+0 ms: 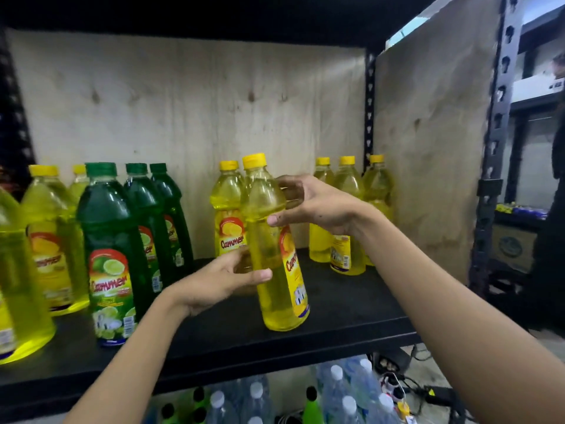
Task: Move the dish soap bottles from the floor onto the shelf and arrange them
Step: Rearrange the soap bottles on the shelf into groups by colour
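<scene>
Gripping one yellow bottle point(276, 255) between both hands, your right hand point(315, 203) wraps its shoulder and your left hand point(226, 278) holds its middle, base on the shelf point(351, 304).

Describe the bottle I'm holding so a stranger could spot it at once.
On the black shelf, find the gap between the green bottles and the yellow trio at right. Of two yellow bottles there, it is the front bottle: left hand low on it, right hand high, label turned rightward.
</scene>
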The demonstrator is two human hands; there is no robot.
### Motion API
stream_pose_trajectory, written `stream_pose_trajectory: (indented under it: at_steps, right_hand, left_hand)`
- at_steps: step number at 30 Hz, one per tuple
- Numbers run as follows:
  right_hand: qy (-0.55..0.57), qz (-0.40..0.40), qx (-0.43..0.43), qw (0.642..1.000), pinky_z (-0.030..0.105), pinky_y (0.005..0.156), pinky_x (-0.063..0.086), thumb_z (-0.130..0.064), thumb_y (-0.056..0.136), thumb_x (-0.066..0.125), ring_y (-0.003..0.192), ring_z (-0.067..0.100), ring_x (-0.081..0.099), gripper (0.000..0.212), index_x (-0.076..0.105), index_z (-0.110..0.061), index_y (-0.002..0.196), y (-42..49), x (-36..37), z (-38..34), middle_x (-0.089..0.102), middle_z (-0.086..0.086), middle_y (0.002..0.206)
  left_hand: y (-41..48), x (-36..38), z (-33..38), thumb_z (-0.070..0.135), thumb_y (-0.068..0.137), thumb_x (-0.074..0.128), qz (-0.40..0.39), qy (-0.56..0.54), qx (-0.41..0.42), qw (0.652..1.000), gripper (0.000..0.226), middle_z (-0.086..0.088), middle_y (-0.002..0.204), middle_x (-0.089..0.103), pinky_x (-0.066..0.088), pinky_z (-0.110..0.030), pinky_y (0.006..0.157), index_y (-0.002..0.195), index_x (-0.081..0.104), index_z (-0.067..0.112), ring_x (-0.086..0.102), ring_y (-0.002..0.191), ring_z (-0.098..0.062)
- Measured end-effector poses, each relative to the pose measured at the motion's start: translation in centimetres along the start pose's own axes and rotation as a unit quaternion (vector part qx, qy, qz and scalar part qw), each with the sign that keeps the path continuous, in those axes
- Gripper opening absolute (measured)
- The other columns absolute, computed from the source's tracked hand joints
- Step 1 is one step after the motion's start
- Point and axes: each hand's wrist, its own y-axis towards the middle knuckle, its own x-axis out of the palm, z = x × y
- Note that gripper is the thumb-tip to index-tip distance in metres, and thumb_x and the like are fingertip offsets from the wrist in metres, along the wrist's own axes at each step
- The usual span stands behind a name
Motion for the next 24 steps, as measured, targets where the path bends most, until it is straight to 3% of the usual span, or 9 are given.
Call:
stream_pose_trajectory:
  at_steps: [2,4,6,9,13,24]
  right_hand:
    - [0.039,0.035,0.001,0.999,0.022,0.082,0.059,0.0,0.076,0.083,0.097,0.005,0.073,0.055,0.059,-0.01,0.124,0.7,0.9,0.7,0.073,0.003,0.112]
    - [0.066,0.084,0.002,0.994,0.026,0.082,0.06,0.0,0.073,0.085,0.088,0.005,0.074,0.049,0.061,-0.017,0.111,1.2,1.8,1.5,0.073,0.001,0.107]
    - [0.059,0.139,0.001,0.989,0.037,0.087,0.061,-0.009,0.064,0.092,0.096,0.015,0.074,0.058,0.062,-0.015,0.114,1.7,2.9,1.9,0.074,0.006,0.112]
    - [0.043,0.204,-0.003,0.978,0.042,0.082,0.063,-0.021,0.049,0.1,0.094,0.02,0.075,0.083,0.062,-0.01,0.122,2.4,5.0,1.9,0.074,0.008,0.108]
    - [-0.027,0.281,-0.014,0.959,0.041,0.08,0.062,-0.055,0.03,0.095,0.093,0.016,0.073,0.099,0.063,-0.02,0.117,2.7,7.1,1.6,0.075,0.0,0.104]
    - [-0.134,0.307,-0.037,0.942,0.037,0.085,0.059,-0.057,0.05,0.092,0.104,0.019,0.067,0.091,0.057,-0.019,0.125,2.7,9.6,0.5,0.07,0.001,0.117]
  left_hand:
    - [-0.6,0.1,-0.3,0.028,0.075,0.079,0.04,-0.036,-0.003,0.999,0.066,0.009,0.13,0.066,0.051,-0.038,0.102,0.134,0.05,0.034,0.064,0.119,-0.01]
    - [-1.1,0.9,-0.9,0.023,0.075,0.08,0.102,-0.015,-0.004,0.995,0.071,0.011,0.128,0.066,0.051,-0.038,0.103,0.135,0.044,0.041,0.064,0.117,-0.01]
    - [-1.3,2.2,-2.0,0.034,0.069,0.087,0.167,0.058,-0.018,0.984,0.085,0.018,0.125,0.062,0.05,-0.038,0.102,0.136,0.036,0.047,0.062,0.115,-0.008]
    - [-1.6,2.5,-3.8,0.046,0.062,0.089,0.241,0.103,-0.039,0.964,0.093,0.014,0.125,0.064,0.052,-0.041,0.1,0.14,0.039,0.038,0.065,0.112,-0.009]
    - [-2.6,0.5,-4.5,0.045,0.057,0.089,0.214,0.073,-0.027,0.974,0.094,0.013,0.119,0.069,0.054,-0.04,0.099,0.138,0.045,0.031,0.068,0.106,-0.004]
    - [-4.1,-1.5,-5.3,0.037,0.071,0.082,0.173,0.042,-0.011,0.984,0.084,0.01,0.13,0.065,0.05,-0.043,0.104,0.145,0.04,0.032,0.064,0.119,-0.009]
